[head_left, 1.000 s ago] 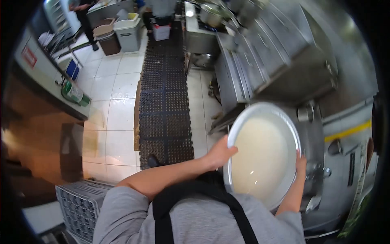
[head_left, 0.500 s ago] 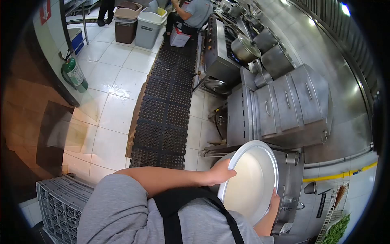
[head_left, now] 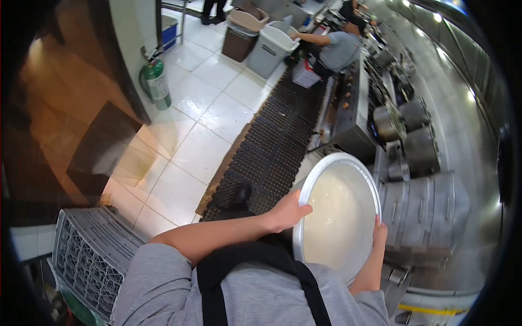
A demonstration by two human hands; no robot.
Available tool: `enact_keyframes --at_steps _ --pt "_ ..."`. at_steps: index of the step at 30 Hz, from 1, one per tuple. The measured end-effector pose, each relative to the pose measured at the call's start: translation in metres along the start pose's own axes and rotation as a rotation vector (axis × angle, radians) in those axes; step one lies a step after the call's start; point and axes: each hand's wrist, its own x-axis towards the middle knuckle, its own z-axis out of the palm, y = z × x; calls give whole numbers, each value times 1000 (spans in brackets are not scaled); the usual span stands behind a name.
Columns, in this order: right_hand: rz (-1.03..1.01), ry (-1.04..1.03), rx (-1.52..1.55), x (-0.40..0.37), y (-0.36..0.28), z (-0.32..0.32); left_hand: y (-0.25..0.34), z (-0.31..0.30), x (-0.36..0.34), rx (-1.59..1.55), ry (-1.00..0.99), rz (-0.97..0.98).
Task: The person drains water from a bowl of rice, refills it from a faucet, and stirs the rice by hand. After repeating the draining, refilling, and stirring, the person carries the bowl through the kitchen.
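A large round metal pot is held in front of my body, with a pale, cream-coloured content inside. My left hand grips its left rim, thumb over the edge. On the opposite side, my right hand is closed on the right rim. The undersides of both hands are hidden by the pot.
A black perforated mat runs along the tiled floor. Stove and pots line the right, beside a steel drawer unit. Grey racks stand lower left. A seated person is near bins; a fire extinguisher stands left.
The view has turned to the right, and the surroundings appear shifted and tilted. The pot is still in both hands, now over the mat's side. A dark shoe shows on the mat.
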Motion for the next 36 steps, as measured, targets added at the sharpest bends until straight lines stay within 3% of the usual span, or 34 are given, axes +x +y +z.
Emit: enact_keyframes --at_steps 4,10,12,20,28,36 --pt "-204 12 -83 104 -137 49 49 -63 44 133 182 -33" --pt "-483 -68 17 232 -373 72 105 -133 121 123 253 114" --pt "-579 -53 38 263 -447 76 126 -154 138 90 277 51" --pt "-769 -103 -13 328 -720 126 155 -280 230 -44 408 270" --pt "-880 -138 2 408 -953 189 261 -431 328 -117 453 237" --pt "-939 -116 -73 455 -1190 227 340 -584 442 -225 518 358"
